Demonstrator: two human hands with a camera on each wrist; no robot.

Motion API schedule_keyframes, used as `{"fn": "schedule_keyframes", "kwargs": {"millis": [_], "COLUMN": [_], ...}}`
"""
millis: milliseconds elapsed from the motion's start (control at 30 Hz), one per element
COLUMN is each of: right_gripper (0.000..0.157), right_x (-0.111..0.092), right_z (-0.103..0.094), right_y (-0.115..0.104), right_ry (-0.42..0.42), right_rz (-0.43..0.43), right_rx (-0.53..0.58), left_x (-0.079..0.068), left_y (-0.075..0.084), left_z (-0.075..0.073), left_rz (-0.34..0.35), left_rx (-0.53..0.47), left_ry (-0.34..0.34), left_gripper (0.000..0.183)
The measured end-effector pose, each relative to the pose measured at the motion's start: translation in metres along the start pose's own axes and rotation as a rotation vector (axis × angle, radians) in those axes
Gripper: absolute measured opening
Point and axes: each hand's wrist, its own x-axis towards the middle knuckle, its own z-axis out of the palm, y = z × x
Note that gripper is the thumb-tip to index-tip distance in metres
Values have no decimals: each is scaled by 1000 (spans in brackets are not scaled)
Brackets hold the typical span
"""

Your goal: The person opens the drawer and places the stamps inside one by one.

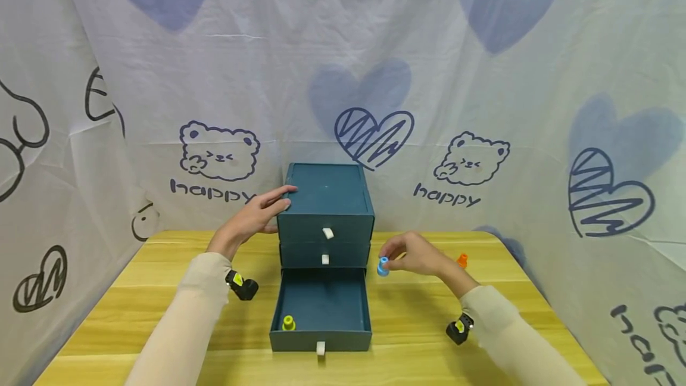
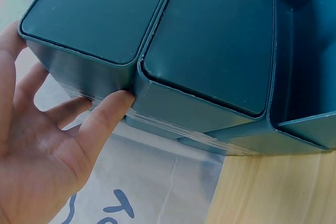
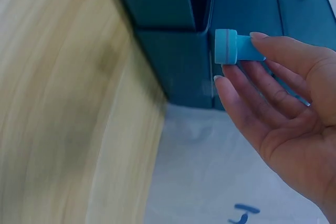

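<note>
A dark teal three-drawer box (image 1: 328, 190) stands at the middle of the table, its bottom drawer (image 1: 300, 341) pulled out. My left hand (image 1: 248, 223) rests against the box's upper left side, fingers spread along it; the left wrist view shows the fingers and thumb (image 2: 107, 116) touching the side wall. Between thumb and fingers, my right hand (image 1: 417, 254) pinches a small blue stepped peg (image 3: 227, 46), held above the table just right of the box. Inside the open drawer, a yellow peg of similar shape (image 1: 289, 322) stands in the front left corner.
An orange peg (image 1: 462, 260) stands on the wooden table (image 1: 418, 338) to the right, behind the right forearm. Both upper drawers are closed, with white pull tabs (image 1: 328, 233). A printed white cloth (image 1: 300, 88) hangs behind and at the sides.
</note>
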Motion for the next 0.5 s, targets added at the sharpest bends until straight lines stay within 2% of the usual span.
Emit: {"fn": "schedule_keyframes", "kwargs": {"millis": [233,500], "right_gripper": [12,16], "right_x": [4,13], "right_z": [11,25], "right_y": [-18,-32], "right_ry": [-30,-63], "right_rz": [-23,-54], "right_rx": [54,34], "left_x": [0,0], "left_y": [-1,-1], "left_z": [0,-1], "left_rz": [6,12], "left_rx": [9,7], "left_ry": [-5,-4], "left_gripper": [57,56]}}
